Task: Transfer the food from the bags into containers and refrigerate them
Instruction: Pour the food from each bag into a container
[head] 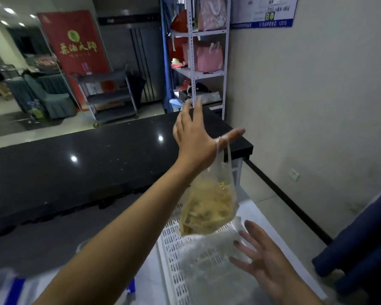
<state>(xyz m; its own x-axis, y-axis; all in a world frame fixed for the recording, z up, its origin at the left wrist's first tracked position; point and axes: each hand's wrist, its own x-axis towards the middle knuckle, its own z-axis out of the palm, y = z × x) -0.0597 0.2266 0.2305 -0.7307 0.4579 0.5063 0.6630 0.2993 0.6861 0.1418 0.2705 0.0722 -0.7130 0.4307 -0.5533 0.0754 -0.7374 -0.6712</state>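
Note:
My left hand (pixel 196 137) reaches out over the black counter (pixel 75 168) with its fingers spread. A clear plastic bag of pale yellow food (pixel 207 208) hangs by its handle loop from that hand's thumb. Below the bag stands a white perforated plastic crate (pixel 174 249), and another clear plastic bag (pixel 207 256) lies in it. My right hand (pixel 266 260) hovers over the crate's right side, fingers apart, holding nothing. The hanging bag is just above and left of my right hand.
A white metal shelf rack (pixel 194 62) with pink bags stands beyond the counter beside the right wall. A steel refrigerator (pixel 141 58), a grey cart (pixel 110 95) and a red banner (pixel 75 51) lie further back. A dark blue object (pixel 361 249) is at the right.

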